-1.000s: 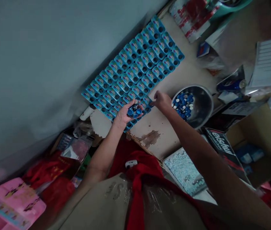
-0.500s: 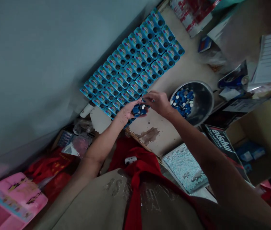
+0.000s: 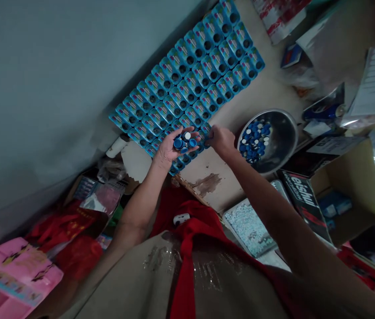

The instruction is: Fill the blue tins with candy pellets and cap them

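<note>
My left hand (image 3: 168,147) is turned palm up and cupped around several small round blue caps (image 3: 179,144), some showing a white or silvery face. To its right, my right hand (image 3: 222,141) has its fingers pinched together at the near edge of the rows of blue cases. What the pinch holds is hidden by the fingers. Those blue cases (image 3: 187,85) lie side by side in long slanting rows, each with a printed label and a dark round spot at one end. Both hands are over the near rows.
A metal bowl (image 3: 285,141) with more blue and white round pieces stands right of my right hand. Nearer me is a clear tray (image 3: 249,228) of small pale pieces. An open cardboard box (image 3: 356,195) sits at the right. A wall (image 3: 57,66) rises on the left.
My right hand has moved away from my left palm to the edge of the case rows. My left hand has shifted left and opened out a little, showing more of the caps.
</note>
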Demonstrator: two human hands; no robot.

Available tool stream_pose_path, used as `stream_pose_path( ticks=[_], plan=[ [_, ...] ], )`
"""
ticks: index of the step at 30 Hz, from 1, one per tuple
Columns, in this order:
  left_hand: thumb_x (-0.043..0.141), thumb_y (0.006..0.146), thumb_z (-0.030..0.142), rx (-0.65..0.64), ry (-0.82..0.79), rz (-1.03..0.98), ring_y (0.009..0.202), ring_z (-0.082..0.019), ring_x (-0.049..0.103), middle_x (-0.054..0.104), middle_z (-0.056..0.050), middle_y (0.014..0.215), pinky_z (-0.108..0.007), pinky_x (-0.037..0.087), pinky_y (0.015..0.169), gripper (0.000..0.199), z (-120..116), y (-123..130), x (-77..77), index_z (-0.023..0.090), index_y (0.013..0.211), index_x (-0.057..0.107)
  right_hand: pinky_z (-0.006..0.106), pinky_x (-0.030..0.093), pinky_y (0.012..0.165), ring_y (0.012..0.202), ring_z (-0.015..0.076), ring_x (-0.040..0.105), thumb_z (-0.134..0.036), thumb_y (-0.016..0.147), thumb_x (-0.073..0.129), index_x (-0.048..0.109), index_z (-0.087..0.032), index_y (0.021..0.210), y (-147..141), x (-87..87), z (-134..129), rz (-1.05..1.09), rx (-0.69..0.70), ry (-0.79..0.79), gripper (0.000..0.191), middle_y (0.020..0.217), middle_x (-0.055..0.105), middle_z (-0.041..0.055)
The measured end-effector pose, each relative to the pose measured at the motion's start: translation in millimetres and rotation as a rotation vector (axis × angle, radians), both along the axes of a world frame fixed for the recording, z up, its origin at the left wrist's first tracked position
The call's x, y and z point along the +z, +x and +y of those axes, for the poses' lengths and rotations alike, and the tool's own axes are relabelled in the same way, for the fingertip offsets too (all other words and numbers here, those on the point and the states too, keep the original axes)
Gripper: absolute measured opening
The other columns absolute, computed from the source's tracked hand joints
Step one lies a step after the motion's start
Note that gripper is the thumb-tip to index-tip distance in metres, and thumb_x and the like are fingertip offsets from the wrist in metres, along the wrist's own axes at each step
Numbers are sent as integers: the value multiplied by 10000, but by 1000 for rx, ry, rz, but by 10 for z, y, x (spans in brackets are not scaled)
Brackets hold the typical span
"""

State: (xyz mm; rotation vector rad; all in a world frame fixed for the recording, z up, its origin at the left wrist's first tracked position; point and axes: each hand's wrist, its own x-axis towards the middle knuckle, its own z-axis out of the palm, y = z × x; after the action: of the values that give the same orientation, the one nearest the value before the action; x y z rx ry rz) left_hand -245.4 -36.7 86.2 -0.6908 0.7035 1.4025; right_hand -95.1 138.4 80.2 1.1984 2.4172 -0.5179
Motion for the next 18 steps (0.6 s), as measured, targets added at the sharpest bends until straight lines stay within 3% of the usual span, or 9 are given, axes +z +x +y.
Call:
stream_pose_path(
  ticks=[4, 8, 10, 13, 18],
  plan=[
    [520, 1259, 344, 13, 16, -25, 1191, -327, 914, 917, -180, 1232, -546, 735, 1152, 442, 6, 44, 14, 132, 1561, 764, 407, 594, 876, 1022, 353, 816, -127, 817, 930, 677, -263, 899, -89, 169, 45, -8, 8, -34, 299, 1002, 821, 80],
    [552, 1236, 332, 22, 8, -35, 1151, -319, 916, 917, -183, 1175, -545, 724, 1159, 424, -32, 95, 0, 125, 1523, 787, 397, 614, 960, 1088, 316, 803, -159, 959, 827, 798, -254, 1041, -78, 440, -118, 185, 112, -50, 130, 1113, 847, 88],
    [573, 1221, 304, 34, 9, -12, 1106, -297, 917, 920, -154, 1123, -526, 717, 1171, 396, -32, 113, -30, 132, 1491, 807, 389, 627, 1004, 1094, 302, 803, -193, 1006, 801, 868, -259, 1139, -73, 501, -237, 287, 171, -127, 163, 1129, 850, 77],
    [594, 1199, 241, 20, -12, 12, 1031, -259, 912, 918, -109, 1055, -495, 706, 1196, 356, 6, 137, -62, 137, 1449, 826, 404, 646, 1012, 1049, 303, 812, -151, 983, 798, 940, -255, 1179, -95, 481, -373, 361, 188, -238, 263, 1124, 849, 83],
    [587, 1188, 198, -3, -50, 0, 1062, -258, 913, 923, -124, 1107, -503, 696, 1224, 358, 57, 174, -33, 117, 1453, 813, 395, 643, 1004, 1029, 284, 815, -107, 955, 777, 954, -224, 1068, -88, 388, -363, 392, 71, -239, 241, 1070, 861, 84]
  ],
)
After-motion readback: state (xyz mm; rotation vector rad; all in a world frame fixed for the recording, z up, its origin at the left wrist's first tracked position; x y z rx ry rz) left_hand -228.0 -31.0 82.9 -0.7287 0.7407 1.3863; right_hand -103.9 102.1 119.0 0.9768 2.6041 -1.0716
